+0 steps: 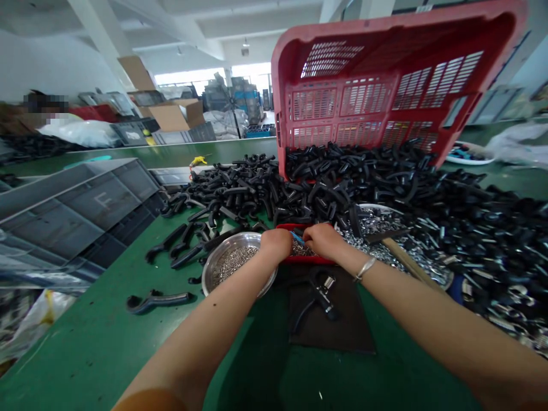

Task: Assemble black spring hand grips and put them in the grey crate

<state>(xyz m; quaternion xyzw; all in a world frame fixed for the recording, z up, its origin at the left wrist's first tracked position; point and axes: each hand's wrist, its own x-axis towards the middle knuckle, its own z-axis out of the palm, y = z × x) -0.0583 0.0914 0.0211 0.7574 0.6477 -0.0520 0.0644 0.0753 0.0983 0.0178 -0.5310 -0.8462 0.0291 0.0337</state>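
Observation:
My left hand [276, 244] is curled closed between a steel bowl [206, 274] of small metal pins and a red tray [314, 260]; whatever it holds is hidden. Over the same tray my right hand [323, 238] has its fingers drawn together and pointing down among small metal parts. A slim blue item [297, 237] shows between both hands; I cannot tell whether either grips it. Below them, on a dark mat [342, 331], lies a black clamp-like tool [319, 294] with a metal spring [329, 283] beside it.
Black handle-shaped parts [240, 194] are heaped behind the tray, spilling from a tipped red crate [282, 114]. A hammer [406, 260] lies across shiny metal pieces at right. One loose black handle [160, 301] lies left, near grey crates [107, 200].

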